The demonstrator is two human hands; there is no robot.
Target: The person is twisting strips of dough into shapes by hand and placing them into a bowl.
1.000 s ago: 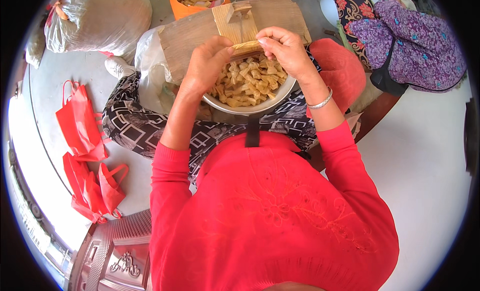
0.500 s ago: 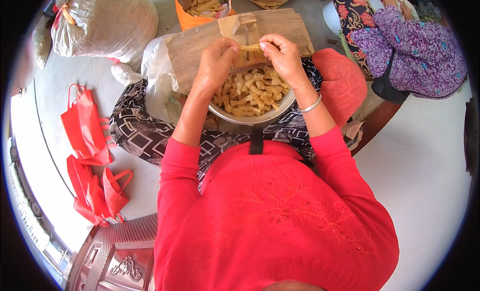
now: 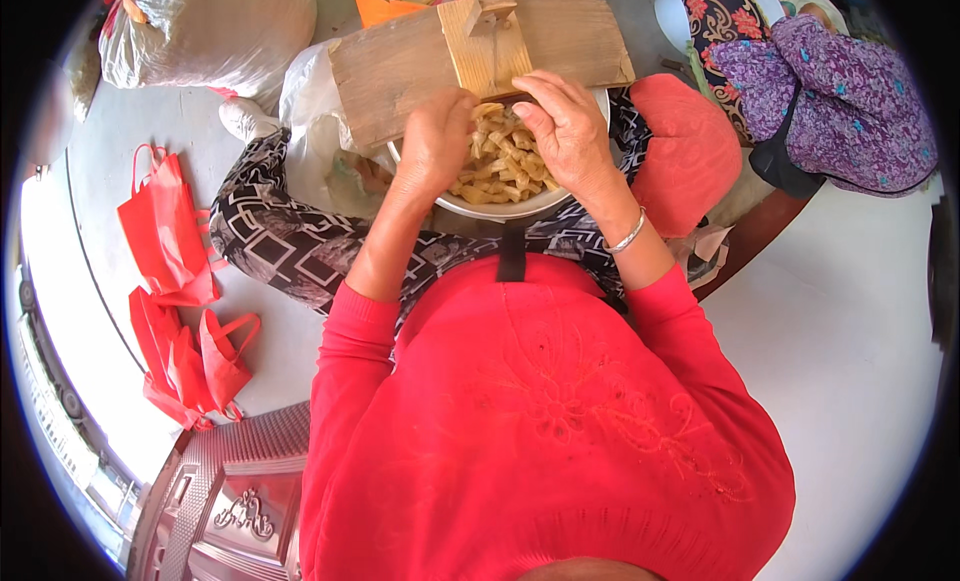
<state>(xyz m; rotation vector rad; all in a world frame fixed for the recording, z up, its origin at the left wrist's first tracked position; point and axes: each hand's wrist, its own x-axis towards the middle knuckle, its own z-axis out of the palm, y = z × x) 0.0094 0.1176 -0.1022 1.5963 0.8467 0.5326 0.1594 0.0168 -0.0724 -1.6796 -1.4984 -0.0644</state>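
We saw the right hand (image 3: 574, 143) parted, couldn't tell the left hand's (image 3: 434, 146) grip; tan knotted strips (image 3: 512, 163) filled a round, silvery metal bowl (image 3: 505, 211) below both.

Red knit sweater (image 3: 540, 481) — tonal embroidered flowers (image 3: 557, 406) with small dark specks on its front, ribbed band (image 3: 610, 531) toward its neck end. Silver bracelet (image 3: 627, 232) past the sweater's right cuff (image 3: 664, 291). Black strap (image 3: 511, 254) at the sweater's far edge. Black trousers (image 3: 285, 246), pale squares, beyond the sweater — white shoe (image 3: 246, 120) farther out.
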